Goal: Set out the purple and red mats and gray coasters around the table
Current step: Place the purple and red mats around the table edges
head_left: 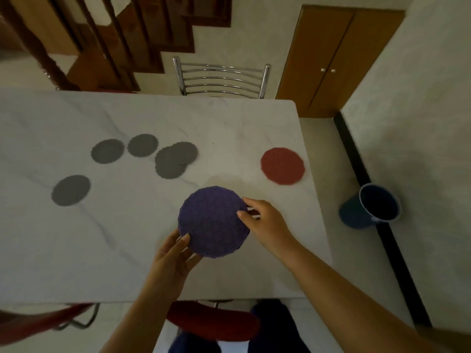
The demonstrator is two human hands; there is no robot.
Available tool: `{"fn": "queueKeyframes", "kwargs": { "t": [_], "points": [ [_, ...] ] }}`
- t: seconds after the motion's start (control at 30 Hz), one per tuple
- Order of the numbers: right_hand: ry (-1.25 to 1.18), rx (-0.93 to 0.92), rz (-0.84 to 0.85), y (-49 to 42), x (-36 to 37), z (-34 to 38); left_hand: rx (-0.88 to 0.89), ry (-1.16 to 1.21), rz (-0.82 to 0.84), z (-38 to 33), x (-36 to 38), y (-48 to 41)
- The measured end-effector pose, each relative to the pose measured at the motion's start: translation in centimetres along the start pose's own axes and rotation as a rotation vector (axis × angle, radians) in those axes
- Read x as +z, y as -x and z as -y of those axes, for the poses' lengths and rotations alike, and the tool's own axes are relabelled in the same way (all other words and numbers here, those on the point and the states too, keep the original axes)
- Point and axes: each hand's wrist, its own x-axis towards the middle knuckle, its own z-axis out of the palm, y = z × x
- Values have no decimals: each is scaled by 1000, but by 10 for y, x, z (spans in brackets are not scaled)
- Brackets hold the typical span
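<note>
Purple and finely patterned, the round woven mat (213,221) is being held between both hands just above or on the white marble-look table (76,250), near its front edge; whether it is touching the surface I cannot tell. The left hand (173,261) is pinching the mat's near-left rim, thumb on top and fingers underneath. The right hand (265,220) is pinching the right rim, and something thin and dark is showing between its fingers, possibly a second mat beneath, though that is unclear.

A round red mat (282,166) is lying flat close to the table's right edge. Five round gray scalloped coasters are sitting bunched left of centre: one pair (173,160) is overlapping, two more (125,149) are lying just beside each other, and one (70,190) is lying apart nearer the front.

Judging the risks: if the hands are gripping more than one layer, a hidden mat may be dragged along or dropped. The red mat, so near the edge, could be brushed off toward the dark blue bucket (369,206) on the floor. The overlapping coasters may be lifted together.
</note>
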Motion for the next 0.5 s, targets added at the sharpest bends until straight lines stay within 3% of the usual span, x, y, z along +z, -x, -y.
{"fn": "queueKeyframes", "kwargs": {
  "t": [0.23, 0.33, 0.5],
  "points": [
    [-188, 204, -239, 40, 79, 42, -77, -132, 50, -53, -74, 21],
    [-290, 312, -219, 47, 90, 58, -98, -140, 75, -68, -94, 28],
    [-664, 437, -187, 51, 79, 61, -93, -117, 80, -83, -114, 30]
  ]
}}
